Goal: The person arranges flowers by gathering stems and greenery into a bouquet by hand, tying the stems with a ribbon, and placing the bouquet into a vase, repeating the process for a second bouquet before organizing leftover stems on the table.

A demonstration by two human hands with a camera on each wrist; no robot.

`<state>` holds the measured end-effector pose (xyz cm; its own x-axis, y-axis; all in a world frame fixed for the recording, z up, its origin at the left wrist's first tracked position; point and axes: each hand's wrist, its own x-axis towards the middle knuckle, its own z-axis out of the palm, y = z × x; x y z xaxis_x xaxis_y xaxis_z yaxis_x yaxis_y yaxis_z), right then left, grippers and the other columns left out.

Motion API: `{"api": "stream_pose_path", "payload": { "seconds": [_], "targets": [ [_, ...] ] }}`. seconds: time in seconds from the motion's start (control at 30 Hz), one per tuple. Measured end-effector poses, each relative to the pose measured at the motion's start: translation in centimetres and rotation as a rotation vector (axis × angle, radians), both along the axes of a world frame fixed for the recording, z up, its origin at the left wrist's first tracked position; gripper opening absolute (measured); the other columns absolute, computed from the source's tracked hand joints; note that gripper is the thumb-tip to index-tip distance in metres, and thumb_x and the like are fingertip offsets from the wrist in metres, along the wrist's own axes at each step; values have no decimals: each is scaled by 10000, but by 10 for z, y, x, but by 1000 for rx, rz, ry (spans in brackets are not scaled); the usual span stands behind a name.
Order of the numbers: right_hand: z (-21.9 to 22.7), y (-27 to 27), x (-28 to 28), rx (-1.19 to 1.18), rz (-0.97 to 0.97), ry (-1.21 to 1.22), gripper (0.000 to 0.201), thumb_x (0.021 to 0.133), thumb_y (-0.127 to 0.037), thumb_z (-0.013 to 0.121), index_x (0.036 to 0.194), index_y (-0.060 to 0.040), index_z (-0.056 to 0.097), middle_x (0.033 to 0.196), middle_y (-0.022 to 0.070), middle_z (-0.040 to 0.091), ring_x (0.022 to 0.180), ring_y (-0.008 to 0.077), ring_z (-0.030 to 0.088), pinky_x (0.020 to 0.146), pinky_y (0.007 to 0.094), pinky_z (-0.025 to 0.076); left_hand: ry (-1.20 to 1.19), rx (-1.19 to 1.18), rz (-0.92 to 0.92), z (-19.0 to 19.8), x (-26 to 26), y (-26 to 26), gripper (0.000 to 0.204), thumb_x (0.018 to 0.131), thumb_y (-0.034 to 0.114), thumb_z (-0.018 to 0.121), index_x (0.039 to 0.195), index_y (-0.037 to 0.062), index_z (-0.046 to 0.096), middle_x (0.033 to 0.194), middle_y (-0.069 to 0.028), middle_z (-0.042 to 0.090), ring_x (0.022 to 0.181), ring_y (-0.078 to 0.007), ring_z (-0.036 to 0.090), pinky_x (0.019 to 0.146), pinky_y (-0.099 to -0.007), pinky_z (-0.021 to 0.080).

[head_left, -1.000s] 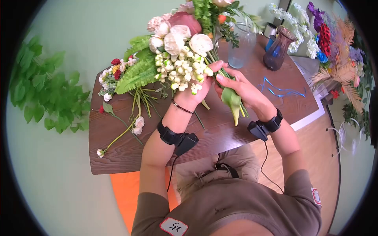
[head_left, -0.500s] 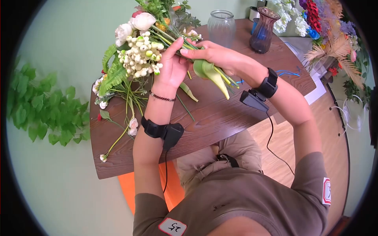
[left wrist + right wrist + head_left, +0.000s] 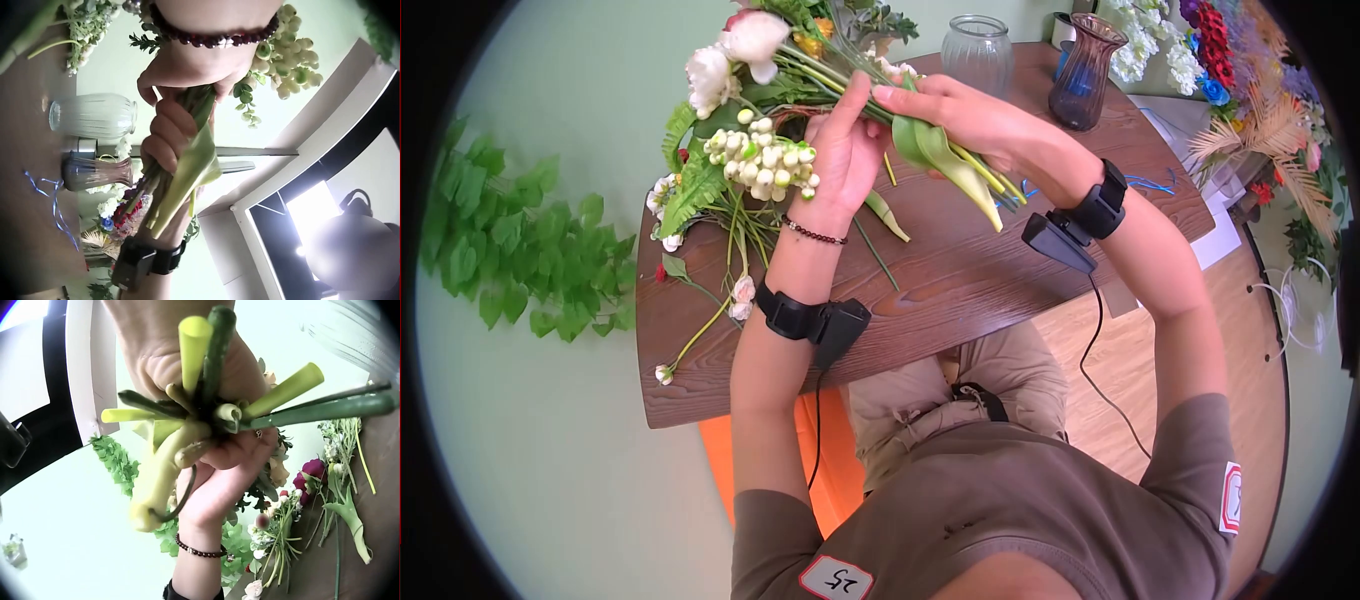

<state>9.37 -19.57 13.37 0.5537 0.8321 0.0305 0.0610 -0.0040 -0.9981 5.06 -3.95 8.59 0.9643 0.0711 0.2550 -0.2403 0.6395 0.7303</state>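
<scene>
A bouquet of white flowers (image 3: pixel 755 45), white berries (image 3: pixel 762 160) and green leaves is held tilted above the table, blooms toward the upper left. The left hand (image 3: pixel 845 155) grips the stems just below the blooms, its thumb along them. Beside it the right hand (image 3: pixel 960 115) is curled round the same stems, lower down. A broad pale-green leaf (image 3: pixel 950 165) hangs past its fingers. In the right wrist view the cut stem ends (image 3: pixel 284 390) fan out below the right hand (image 3: pixel 187 369). The left wrist view shows both hands close together round the bundle.
A clear glass vase (image 3: pixel 977 58) and a purple vase (image 3: pixel 1085 75) stand at the table's back right, with blue ribbon (image 3: pixel 1145 185) nearby. Loose flowers and stems (image 3: pixel 745 235) lie on the left of the brown table (image 3: pixel 960 290). More flowers (image 3: pixel 1250 130) stand at far right.
Both hands and the bouquet have moved left and toward the table's back, and the stems tilt more sideways. Both hands still grip the stems. The view has also shifted.
</scene>
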Motion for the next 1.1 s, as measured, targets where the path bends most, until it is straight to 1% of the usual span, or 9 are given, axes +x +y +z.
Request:
{"api": "stream_pose_path", "payload": {
  "seconds": [0.23,0.37,0.5,0.6,0.7,0.83,0.9,0.97,1.1],
  "targets": [
    [23,-3,6,32,-70,-75,439,913,-416,525,853,9,618,608,35,546,447,99,506,380,222,409,-96,295,96,-32,-11,-15,306,878,198,613,1107,8,541,1093,-73,597,1034,-161,558,923,-336,437],
    [36,-11,12,-24,-88,-163,474,899,-437,540,942,29,618,595,25,527,434,91,494,377,216,411,30,998,125,-84,-1,-47,214,798,122,679,965,5,614,911,-91,650,867,-165,621,791,-284,493],
    [38,-12,7,6,-139,-115,441,865,-448,592,894,-8,580,650,11,518,501,86,522,399,221,431,-75,1523,278,-109,27,-88,257,751,173,708,910,2,603,889,-179,646,821,-322,637,731,-374,516],
    [44,-23,-7,13,-200,-103,421,854,-446,610,869,-29,557,671,1,512,529,78,522,418,223,441,-29,1645,434,-119,45,-110,231,751,169,674,892,-6,620,889,-204,644,814,-383,630,719,-445,512],
    [42,-35,-5,-9,-237,-127,427,854,-454,604,884,-29,577,658,-9,501,519,67,500,429,217,440,37,1767,240,-117,55,-111,171,749,129,629,851,-7,643,892,-230,638,843,-396,628,713,-474,508],
    [37,-56,-3,-39,-217,-109,428,886,-458,552,945,-39,619,633,-26,485,511,50,464,412,197,382,-34,1800,194,-122,55,-70,163,751,139,616,787,-11,669,804,-237,635,816,-417,619,705,-482,504],
    [32,-59,-5,-42,-285,-118,420,906,-443,525,957,-36,614,611,-33,476,487,47,445,402,197,359,148,1838,-50,-83,26,-51,174,754,138,628,770,-30,669,711,-190,647,697,-326,655,598,-413,518],
    [22,-64,-1,-37,-181,-64,412,913,-438,515,955,-39,608,598,-38,473,463,48,431,401,197,359,415,1380,-82,-81,3,-21,143,758,95,626,719,-39,658,630,-126,616,567,-165,615,463,-302,472],
    [-12,-55,-2,-54,-129,-16,418,922,-439,498,943,-32,591,591,-27,495,453,63,450,385,209,373,519,1239,-97,-81,-42,17,81,776,33,589,754,-29,636,601,-56,550,499,-62,518,375,-218,374]
  ]
}}
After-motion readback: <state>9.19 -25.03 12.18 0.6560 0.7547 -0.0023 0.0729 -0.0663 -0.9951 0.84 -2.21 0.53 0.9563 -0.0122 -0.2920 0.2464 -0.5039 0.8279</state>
